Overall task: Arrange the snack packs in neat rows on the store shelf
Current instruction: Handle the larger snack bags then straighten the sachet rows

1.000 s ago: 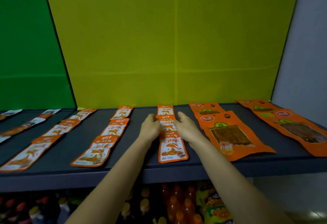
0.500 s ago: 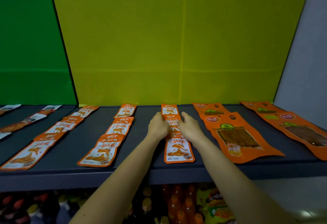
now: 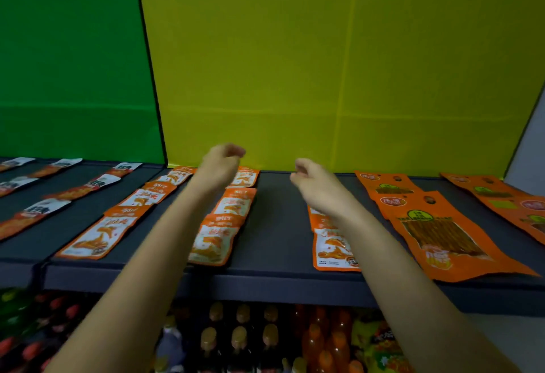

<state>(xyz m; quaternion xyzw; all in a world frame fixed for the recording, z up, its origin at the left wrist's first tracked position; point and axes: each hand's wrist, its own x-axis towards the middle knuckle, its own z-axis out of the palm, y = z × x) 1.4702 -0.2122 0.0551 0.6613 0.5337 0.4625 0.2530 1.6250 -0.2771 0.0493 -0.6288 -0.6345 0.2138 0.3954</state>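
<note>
Squaring the next column wants flat palms along both long edges, nudging packs across the dark shelf [image 3: 274,243] until the overlaps match. One column of snack packs [image 3: 333,244] lies just below the right hand [image 3: 317,188], its neighbour column [image 3: 224,225] beneath the left hand [image 3: 219,166]. Half a second ago both hands flanked one column; now they hover lifted and apart, loosely curled, empty.

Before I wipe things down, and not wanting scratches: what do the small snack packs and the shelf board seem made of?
Small snack packs: apparently thin plastic film, glossy; the printed faces wrinkle and catch light. Shelf board: dark grey, matte, no glare; painted metal or laminate, I cannot tell which.
</note>
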